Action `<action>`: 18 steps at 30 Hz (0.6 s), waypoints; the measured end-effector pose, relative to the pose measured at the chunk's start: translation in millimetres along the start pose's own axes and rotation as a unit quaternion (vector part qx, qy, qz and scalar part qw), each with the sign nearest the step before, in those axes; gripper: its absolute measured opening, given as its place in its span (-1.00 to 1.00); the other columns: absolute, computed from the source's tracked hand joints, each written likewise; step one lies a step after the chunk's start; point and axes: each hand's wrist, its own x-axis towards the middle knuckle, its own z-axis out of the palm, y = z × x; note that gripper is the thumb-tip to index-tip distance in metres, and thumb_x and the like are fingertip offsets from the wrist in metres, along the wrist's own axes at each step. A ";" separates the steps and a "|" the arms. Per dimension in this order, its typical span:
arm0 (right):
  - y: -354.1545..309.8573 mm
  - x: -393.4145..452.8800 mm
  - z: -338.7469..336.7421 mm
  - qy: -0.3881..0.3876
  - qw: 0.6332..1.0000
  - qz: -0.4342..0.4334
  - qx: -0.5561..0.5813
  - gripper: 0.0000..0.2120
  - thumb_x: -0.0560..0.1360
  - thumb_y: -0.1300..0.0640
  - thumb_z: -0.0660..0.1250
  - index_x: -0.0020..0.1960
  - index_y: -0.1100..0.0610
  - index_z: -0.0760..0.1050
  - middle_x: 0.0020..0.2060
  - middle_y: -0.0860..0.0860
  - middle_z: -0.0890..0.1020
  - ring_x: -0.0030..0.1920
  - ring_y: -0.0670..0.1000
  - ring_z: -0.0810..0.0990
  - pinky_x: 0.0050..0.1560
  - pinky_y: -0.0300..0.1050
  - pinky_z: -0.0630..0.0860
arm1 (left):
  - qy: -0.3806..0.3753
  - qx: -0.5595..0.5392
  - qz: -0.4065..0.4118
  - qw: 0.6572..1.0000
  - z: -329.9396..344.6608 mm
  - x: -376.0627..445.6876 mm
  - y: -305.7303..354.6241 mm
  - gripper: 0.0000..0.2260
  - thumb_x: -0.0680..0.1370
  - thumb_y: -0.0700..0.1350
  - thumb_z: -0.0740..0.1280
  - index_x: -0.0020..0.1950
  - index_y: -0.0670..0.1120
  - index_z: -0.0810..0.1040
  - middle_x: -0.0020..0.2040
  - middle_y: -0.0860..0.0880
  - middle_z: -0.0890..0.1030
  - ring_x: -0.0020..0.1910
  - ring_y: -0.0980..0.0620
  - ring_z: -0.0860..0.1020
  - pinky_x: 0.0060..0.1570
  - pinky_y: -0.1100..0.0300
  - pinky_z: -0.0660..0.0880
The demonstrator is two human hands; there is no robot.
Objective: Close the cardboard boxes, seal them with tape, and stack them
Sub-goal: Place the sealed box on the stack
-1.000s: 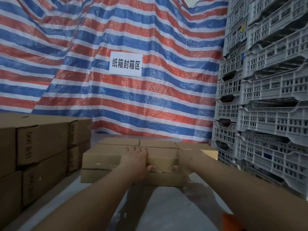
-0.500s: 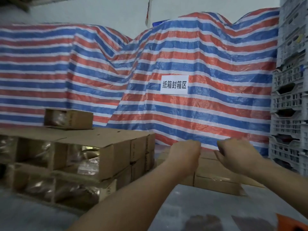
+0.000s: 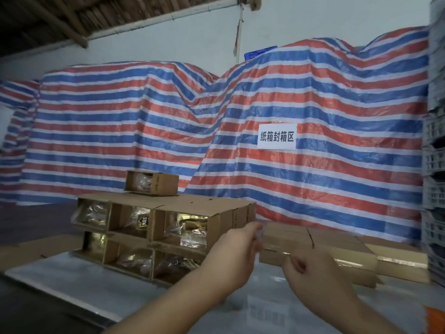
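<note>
Both hands reach forward at lower centre of the frame, holding nothing. Left hand (image 3: 234, 255) has fingers loosely curled, fingertips blurred, right at the near left corner of the sealed boxes; cannot tell whether it touches them. Right hand (image 3: 310, 273) sits just right of it, back to the camera, fingers curled loosely inward, in front of the same boxes and apart from them as far as I can see.

Left to right: flat cardboard (image 3: 29, 251) lies at the left edge on the bench (image 3: 72, 280), which is covered in a shiny clear sheet. Left of centre stands the open stack (image 3: 154, 227), two rows of cartons, open ends facing the camera, plastic-wrapped gold packs visible inside. One small box (image 3: 153, 183) sits on top of that stack, also open towards the camera. Right of the stack, behind the hands, the sealed boxes (image 3: 325, 247) lie low and flat in a row at centre right, glossy tape along the near edge. An orange thing (image 3: 434, 319) shows at the lower right corner, too cropped to identify.

Behind everything hangs a tarp (image 3: 240, 131) in red, blue and white stripes, with a white sign (image 3: 277, 136) of Chinese characters at centre right. Grey crates (image 3: 434, 165) are stacked up the right edge. Upper left shows dark roof beams (image 3: 48, 18) over a pale wall (image 3: 168, 42).
</note>
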 end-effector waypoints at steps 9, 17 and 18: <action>-61.2 122.6 48.1 -0.005 0.978 -0.080 0.193 -0.78 0.62 -0.01 0.27 0.23 -0.20 0.39 0.10 -0.38 0.44 0.15 -0.32 0.44 0.22 -0.28 0.40 | 0.099 0.100 -0.139 0.980 -82.4 18.0 -97.2 -0.15 0.45 0.49 -0.33 -0.32 0.01 0.60 -0.37 0.07 0.63 -0.29 0.25 0.57 0.02 0.11 0.46; -105.1 278.6 117.0 -0.098 0.987 -0.095 0.087 -0.31 0.64 -0.27 0.04 0.64 -0.05 -0.14 0.63 -0.10 -0.05 0.62 0.00 -0.08 0.59 0.17 -0.07 | 0.099 0.406 -0.226 0.880 -145.6 153.5 -272.3 -0.54 0.62 0.13 0.18 0.49 0.06 0.21 0.49 -0.04 0.32 0.47 -0.12 0.28 0.47 -0.18 0.16; -106.4 295.4 127.9 -0.106 0.988 -0.099 0.060 -0.29 0.63 -0.30 0.01 0.64 -0.05 -0.17 0.63 -0.08 -0.08 0.62 0.00 -0.11 0.59 0.20 -0.11 | 0.091 0.440 -0.226 0.864 -150.8 165.8 -291.0 -0.46 0.60 0.14 0.23 0.53 0.07 0.14 0.53 -0.04 0.26 0.52 -0.14 0.21 0.49 -0.20 0.09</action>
